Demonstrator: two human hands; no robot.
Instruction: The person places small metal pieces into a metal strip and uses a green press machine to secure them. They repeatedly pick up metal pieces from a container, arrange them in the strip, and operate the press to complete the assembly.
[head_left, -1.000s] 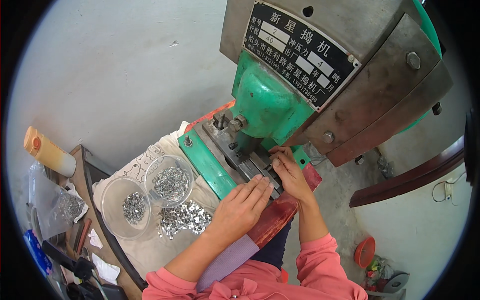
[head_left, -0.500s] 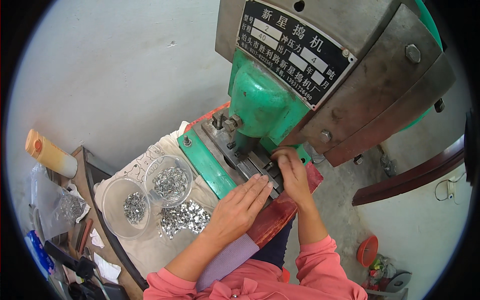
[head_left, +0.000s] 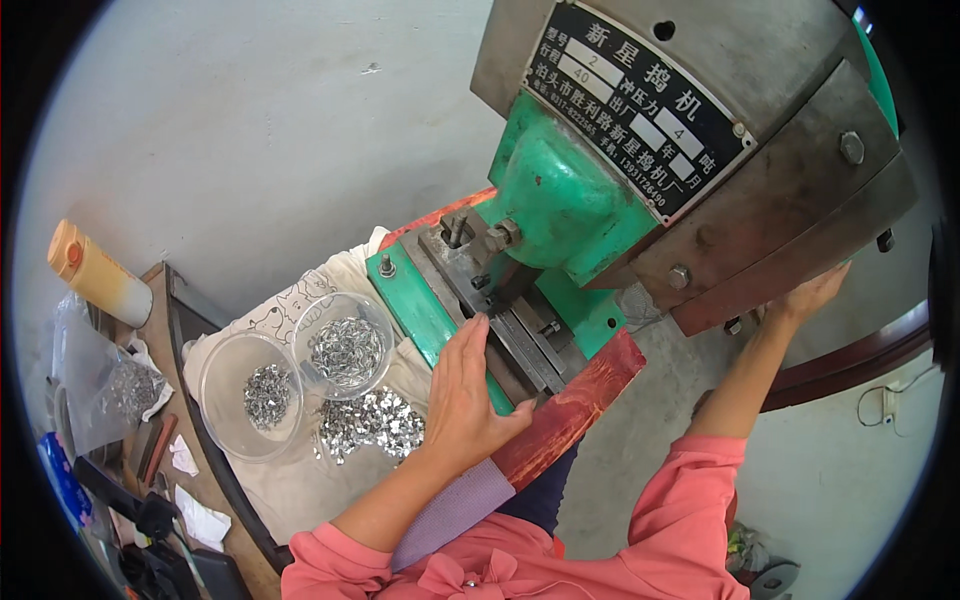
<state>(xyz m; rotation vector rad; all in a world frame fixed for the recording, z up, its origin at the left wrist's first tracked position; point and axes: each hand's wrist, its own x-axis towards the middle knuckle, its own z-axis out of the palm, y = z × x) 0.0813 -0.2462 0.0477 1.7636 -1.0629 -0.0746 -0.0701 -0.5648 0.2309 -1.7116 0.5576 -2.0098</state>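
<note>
A green punch press (head_left: 570, 200) with a grey metal housing stands in front of me. My left hand (head_left: 468, 390) lies flat with fingers together on the press bed (head_left: 430, 310), fingertips at the steel die plates (head_left: 525, 335). Whether it pinches a small part there I cannot tell. My right hand (head_left: 805, 297) reaches up to the right underside of the grey housing (head_left: 790, 230) and touches it, fingers partly hidden behind the metal. A loose pile of small shiny metal pieces (head_left: 372, 420) lies on the cloth just left of my left wrist.
Two clear plastic bowls (head_left: 250, 395) (head_left: 345, 345) hold more metal pieces on a white cloth (head_left: 290, 480). An orange-capped bottle (head_left: 95, 272), a plastic bag of parts (head_left: 115, 385) and tools lie at the far left. A red wooden board (head_left: 570, 405) edges the press bed.
My right hand has left the die area and swung up to the right side of the machine housing. My left hand stays at the die plates.
</note>
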